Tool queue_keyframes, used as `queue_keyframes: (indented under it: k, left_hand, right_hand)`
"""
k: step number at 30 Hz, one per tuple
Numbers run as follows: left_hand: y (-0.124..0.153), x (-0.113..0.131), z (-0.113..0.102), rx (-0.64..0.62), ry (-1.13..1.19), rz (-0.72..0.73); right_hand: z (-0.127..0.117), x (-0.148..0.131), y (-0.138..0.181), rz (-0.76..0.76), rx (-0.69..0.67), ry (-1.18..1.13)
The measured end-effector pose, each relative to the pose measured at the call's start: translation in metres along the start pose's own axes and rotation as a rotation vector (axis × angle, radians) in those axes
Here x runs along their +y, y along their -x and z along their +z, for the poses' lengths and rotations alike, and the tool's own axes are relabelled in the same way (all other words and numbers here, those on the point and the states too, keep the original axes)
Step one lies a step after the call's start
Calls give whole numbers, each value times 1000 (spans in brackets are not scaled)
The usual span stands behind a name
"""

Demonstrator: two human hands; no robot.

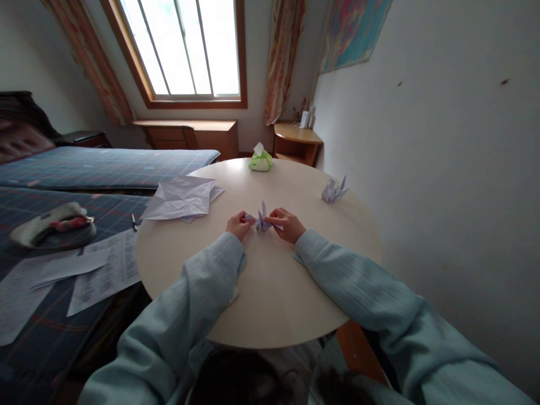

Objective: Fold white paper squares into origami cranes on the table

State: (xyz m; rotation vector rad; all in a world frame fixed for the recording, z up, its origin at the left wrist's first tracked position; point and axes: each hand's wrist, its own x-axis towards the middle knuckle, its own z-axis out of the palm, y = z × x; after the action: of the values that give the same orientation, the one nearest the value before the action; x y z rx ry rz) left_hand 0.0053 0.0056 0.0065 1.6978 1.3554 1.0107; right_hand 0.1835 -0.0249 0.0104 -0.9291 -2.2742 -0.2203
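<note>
A small pale purple folded paper figure rests on the round cream table, held between both hands. My left hand pinches its left side with closed fingers. My right hand pinches its right side, fingers curled. Both arms wear light blue sleeves. A second folded paper figure of the same colour stands alone further right on the table.
A stack of white paper sheets lies at the table's left. A green tissue pack sits at the far edge. The bed on the left carries printed sheets, a pen and a pouch. A white wall is close on the right.
</note>
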Motion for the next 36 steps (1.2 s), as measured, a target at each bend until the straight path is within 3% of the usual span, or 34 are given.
queue_keyframes:
  k: [15, 23, 28, 32, 36]
  left_hand:
    - [-4, -10, 4, 16, 43, 36]
    - [1, -5, 4, -76, 84, 117]
    - [2, -5, 3, -79, 38, 94]
    - [-2, -10, 3, -23, -29, 94]
    - [-7, -15, 3, -74, 35, 98]
  right_hand:
    - [5, 5, 4, 28, -5, -62]
    - [9, 5, 1, 354, 93, -455]
    - [9, 7, -1, 536, 113, -527]
    - [14, 12, -1, 605, 158, -523]
    - [19, 14, 1, 617, 172, -574]
